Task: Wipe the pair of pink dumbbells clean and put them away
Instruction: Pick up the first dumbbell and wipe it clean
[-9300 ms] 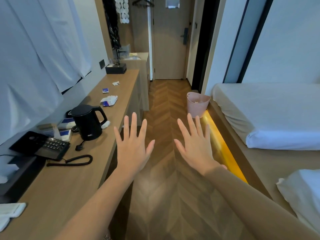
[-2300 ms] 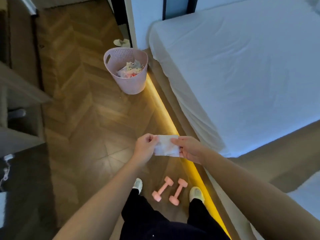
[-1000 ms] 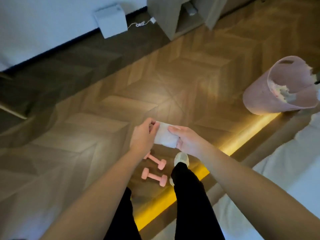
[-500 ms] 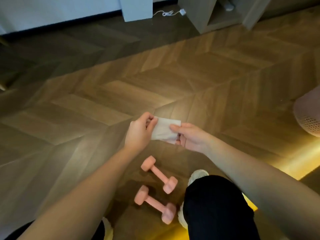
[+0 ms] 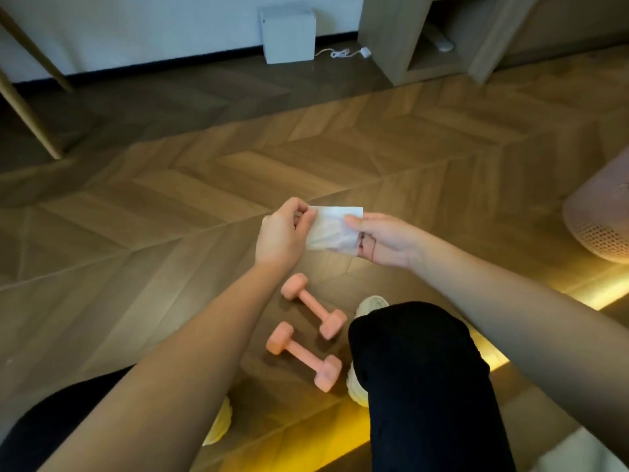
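Above the herringbone wood floor [image 5: 170,216], seen from the head camera, both hands hold a white wipe [image 5: 335,228] stretched flat between them. The left hand [image 5: 282,233] pinches the wipe's left edge between thumb and curled fingers, and the right hand [image 5: 384,240] pinches its right edge the same way, so each hand is closed on the sheet with only the wipe's width separating them. Both forearms are bare.

Below the hands, the two pink dumbbells lie on the floor, side by side and roughly parallel, each angled from upper left to lower right. The farther dumbbell [image 5: 313,304] sits just under the left wrist; the nearer dumbbell [image 5: 304,357] lies just beside it, closer to the person, and they do not touch. Neither hand touches them.

A black trouser leg [image 5: 425,386] rises just right of the dumbbells, above a pale shoe [image 5: 369,304]. At the right edge stands a pink perforated basket [image 5: 599,229], partly cut off. Against the far wall sit a white box [image 5: 287,34] and a white cable [image 5: 343,53], next to a wooden shelf unit [image 5: 401,42].
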